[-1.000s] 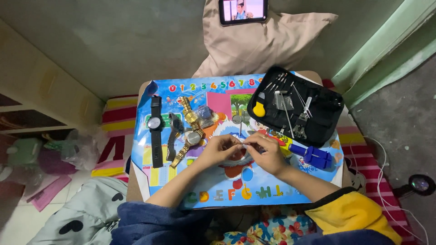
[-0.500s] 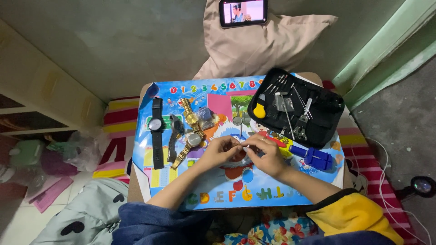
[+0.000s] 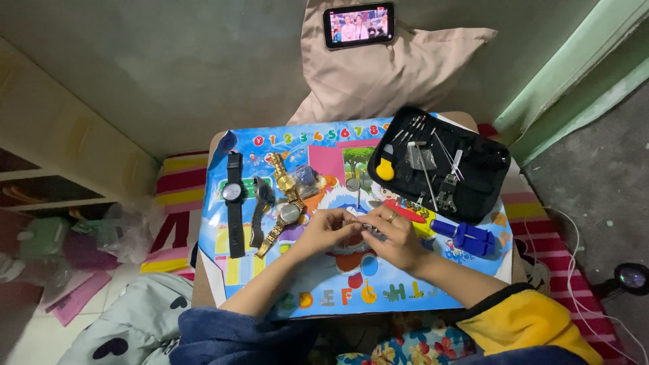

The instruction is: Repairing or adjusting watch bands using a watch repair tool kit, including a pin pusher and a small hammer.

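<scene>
My left hand (image 3: 326,232) and my right hand (image 3: 394,238) meet over the middle of a colourful printed mat (image 3: 324,297) on a small table. Between the fingertips of both hands is a small silvery metal piece (image 3: 363,228), mostly hidden by my fingers. To the left lie a black-strapped watch (image 3: 234,201), a grey watch (image 3: 260,209) and a gold-banded watch (image 3: 284,201). An open black tool case (image 3: 443,164) with thin metal tools lies at the upper right.
A blue holder tool (image 3: 470,237) and a yellow tool (image 3: 385,169) sit by the case. A phone (image 3: 358,25) with a lit screen rests on a beige pillow (image 3: 378,74) behind the table. A striped cloth (image 3: 182,182) lies under the table.
Both hands stay together over the mat's middle; only the fingers shift slightly around the small metal piece.
</scene>
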